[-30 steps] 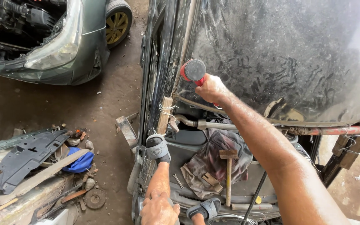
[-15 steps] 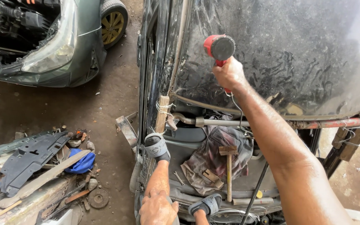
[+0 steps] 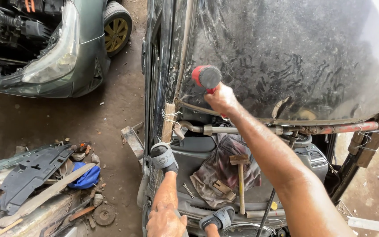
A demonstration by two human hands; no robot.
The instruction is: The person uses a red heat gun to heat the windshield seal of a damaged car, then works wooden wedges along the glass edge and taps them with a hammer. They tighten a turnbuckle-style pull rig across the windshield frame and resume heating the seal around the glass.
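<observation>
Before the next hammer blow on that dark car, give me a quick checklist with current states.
1. Right hand gripped on the red-headed hammer: ok.
2. Hammer head raised off the dusty car roof: ok.
3. Left hand away from the hammer, resting on the knee: ok.
4. Feet in sandals, planted inside the car: ok.
5. Wooden hammer lying loose on the rag by the feet: not ok.
6. Pipe braced firmly across the opening: cannot tell.

Bare panel right of hammer — metal bar and wooden post block below.
</observation>
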